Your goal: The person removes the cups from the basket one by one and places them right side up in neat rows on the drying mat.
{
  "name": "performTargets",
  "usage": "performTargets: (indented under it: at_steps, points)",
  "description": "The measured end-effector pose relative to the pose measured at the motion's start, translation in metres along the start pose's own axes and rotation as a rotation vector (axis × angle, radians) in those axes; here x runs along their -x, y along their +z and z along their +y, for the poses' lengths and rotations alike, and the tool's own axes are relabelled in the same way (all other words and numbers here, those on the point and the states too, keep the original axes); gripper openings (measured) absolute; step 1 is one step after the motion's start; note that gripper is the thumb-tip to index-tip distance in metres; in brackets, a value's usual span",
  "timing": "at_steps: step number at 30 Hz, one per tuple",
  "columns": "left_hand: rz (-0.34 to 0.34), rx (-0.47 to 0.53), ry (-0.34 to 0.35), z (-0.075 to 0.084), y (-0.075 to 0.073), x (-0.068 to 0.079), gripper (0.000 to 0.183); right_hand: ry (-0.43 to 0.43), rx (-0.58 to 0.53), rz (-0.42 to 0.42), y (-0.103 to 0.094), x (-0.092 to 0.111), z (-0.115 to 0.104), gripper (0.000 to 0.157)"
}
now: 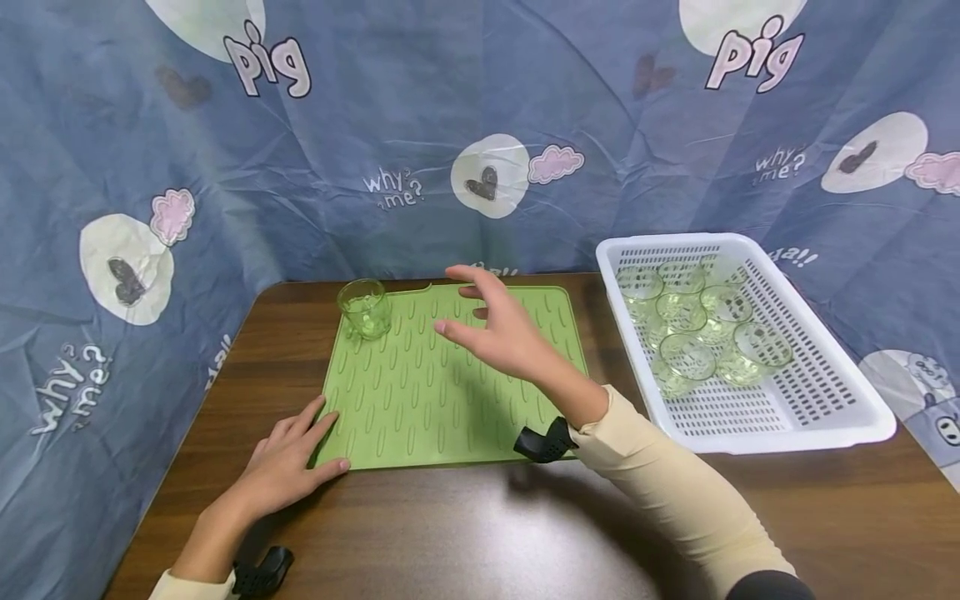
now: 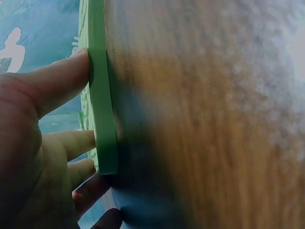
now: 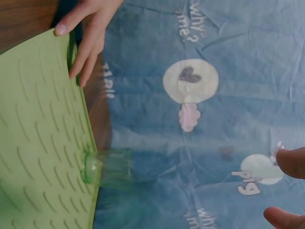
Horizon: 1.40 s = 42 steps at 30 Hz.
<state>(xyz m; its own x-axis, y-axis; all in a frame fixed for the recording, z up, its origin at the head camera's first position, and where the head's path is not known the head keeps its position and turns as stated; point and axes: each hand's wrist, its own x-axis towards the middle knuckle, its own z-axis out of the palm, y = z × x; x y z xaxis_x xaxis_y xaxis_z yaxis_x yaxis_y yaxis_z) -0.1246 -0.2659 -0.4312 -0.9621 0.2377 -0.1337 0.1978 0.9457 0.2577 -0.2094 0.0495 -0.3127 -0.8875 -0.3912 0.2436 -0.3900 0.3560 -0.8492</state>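
Note:
A green ribbed mat (image 1: 442, 383) lies on the wooden table. On its far left corner stands a clear, green-tinted glass cup (image 1: 366, 312), upright, also visible in the right wrist view (image 3: 107, 168). My left hand (image 1: 285, 467) rests at the near left corner of the mat, thumb and fingers extended and touching its edge. In the left wrist view the thumb (image 2: 62, 81) meets the mat's rim (image 2: 102, 95). Above the middle of the mat hovers my right hand (image 1: 498, 329), fingers spread and loosely bent, holding nothing, apart from the cup.
To the right of the mat stands a white plastic basket (image 1: 787, 442) with several clear glass cups (image 1: 688, 358) inside. A blue printed cloth (image 1: 420, 108) hangs behind and beside the table. Bare wood (image 1: 420, 533) lies in front of the mat.

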Motion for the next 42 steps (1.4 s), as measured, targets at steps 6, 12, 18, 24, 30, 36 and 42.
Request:
performTargets:
  at_steps: [6,12,18,24,30,36,42]
  points:
    - [-0.006,-0.004,-0.002,0.002,0.000,0.000,0.081,-0.049,0.019,0.002,-0.019,0.017,0.002,0.061]
    - [0.000,-0.006,0.000,0.002,0.001,-0.001,0.081,-0.050,0.121,0.048,-0.051,0.043,0.013,0.065]
    - [-0.004,-0.009,-0.002,0.000,0.003,-0.001,0.081,-0.045,0.151,0.091,-0.095,0.072,0.026,0.065]
    - [-0.001,0.000,0.007,0.002,0.002,0.000,0.079,-0.032,0.262,0.192,-0.142,0.105,0.033,0.066]
    - [-0.003,-0.003,0.006,0.003,0.002,0.000,0.080,-0.002,0.286,0.269,-0.176,0.124,0.036,0.067]
    - [0.002,-0.007,0.008,0.003,0.003,-0.001,0.080,0.066,0.338,0.325,-0.198,0.139,0.040,0.066]
    - [0.000,0.001,-0.001,0.002,0.003,-0.002,0.081,0.159,0.343,0.366,-0.216,0.150,0.051,0.067]
